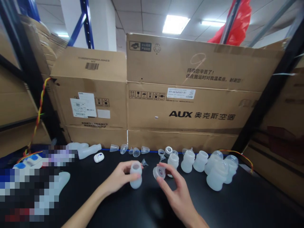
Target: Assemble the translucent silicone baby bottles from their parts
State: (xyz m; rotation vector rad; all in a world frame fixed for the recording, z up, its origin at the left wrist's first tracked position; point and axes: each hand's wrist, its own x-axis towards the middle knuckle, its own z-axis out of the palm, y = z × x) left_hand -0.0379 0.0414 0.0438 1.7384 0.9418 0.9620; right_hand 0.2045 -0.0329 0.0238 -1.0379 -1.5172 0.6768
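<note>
A cardboard carton (152, 123) printed AUX stands across the far side; a red plastic bag (240, 25) shows above it, right. A white case (99, 157) lies left; farther left, a red-and-yellow cord (41, 98) runs beside a black post (35, 79).

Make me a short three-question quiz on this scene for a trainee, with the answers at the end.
1. Which hand holds the small, translucent white plastic bottle?
2. True or false: the clear, round plastic piece is held apart from that bottle.
3. Fill in the large Latin-letter brand name on the brown cardboard panel behind the black tabletop: ____.

Key:
1. The left hand.
2. True; the right hand holds it.
3. AUX.
</note>
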